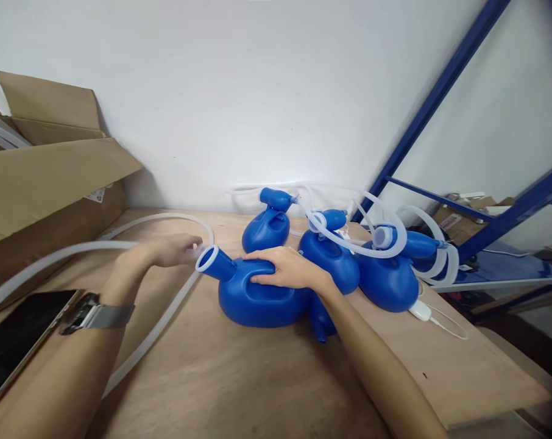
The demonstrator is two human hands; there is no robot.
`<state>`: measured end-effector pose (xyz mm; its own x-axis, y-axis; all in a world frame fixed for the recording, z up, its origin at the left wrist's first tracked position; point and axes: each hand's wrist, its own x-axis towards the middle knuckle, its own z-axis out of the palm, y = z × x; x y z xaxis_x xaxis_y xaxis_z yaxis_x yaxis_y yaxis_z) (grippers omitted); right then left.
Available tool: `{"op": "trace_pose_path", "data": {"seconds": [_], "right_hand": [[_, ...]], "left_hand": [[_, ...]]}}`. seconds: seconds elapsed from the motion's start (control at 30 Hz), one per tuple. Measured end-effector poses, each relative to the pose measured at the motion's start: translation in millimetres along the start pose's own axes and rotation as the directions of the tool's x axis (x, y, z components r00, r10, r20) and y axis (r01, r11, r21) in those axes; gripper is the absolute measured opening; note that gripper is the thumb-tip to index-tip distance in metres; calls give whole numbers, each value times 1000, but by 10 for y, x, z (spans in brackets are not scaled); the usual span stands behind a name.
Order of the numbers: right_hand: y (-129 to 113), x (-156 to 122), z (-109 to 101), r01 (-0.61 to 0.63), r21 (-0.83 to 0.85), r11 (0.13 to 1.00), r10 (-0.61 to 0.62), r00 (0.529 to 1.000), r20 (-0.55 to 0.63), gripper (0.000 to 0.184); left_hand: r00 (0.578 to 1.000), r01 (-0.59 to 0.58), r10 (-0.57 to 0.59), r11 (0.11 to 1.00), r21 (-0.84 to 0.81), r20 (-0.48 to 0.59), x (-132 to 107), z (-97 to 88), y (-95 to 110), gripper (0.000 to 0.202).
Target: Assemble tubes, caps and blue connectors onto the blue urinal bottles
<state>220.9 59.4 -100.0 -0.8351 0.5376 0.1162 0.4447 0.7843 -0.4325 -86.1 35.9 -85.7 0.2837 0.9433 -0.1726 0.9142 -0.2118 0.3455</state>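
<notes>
Centre of the frame: a blue moulded-plastic jug [258,299], rounded and smooth, with an angled neck ending in a white ring, lies on a plywood table [221,390]. The right hand [285,271] is pressed flat across its top, fingers together and extended. The left hand [170,251], fingers loosely together, sits just beside the ring, at the end of translucent flexible tubing [166,341]; any grip on it cannot be confirmed. Three more jugs [388,280] stand tangled in tubing to the right. A cardboard box [42,201] occupies the upper left.
</notes>
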Motion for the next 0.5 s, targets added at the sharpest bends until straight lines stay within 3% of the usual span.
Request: {"op": "trace_pose_path", "data": {"seconds": [0.07, 0.23, 0.33, 0.5], "right_hand": [[46, 7, 14, -34, 17, 999, 34, 999, -2, 49], [136, 25, 39, -37, 146, 989, 40, 999, -17, 48], [149, 30, 47, -42, 142, 989, 46, 999, -22, 48], [144, 35, 54, -57, 111, 992, 60, 998, -25, 49]], "left_hand": [[998, 3, -2, 1000, 28, -63, -158, -183, 57, 41], [949, 217, -152, 951, 222, -276, -492, -492, 177, 48], [931, 258, -180, 940, 225, -317, -615, -543, 196, 48], [954, 191, -132, 960, 203, -270, -623, -441, 314, 44]]}}
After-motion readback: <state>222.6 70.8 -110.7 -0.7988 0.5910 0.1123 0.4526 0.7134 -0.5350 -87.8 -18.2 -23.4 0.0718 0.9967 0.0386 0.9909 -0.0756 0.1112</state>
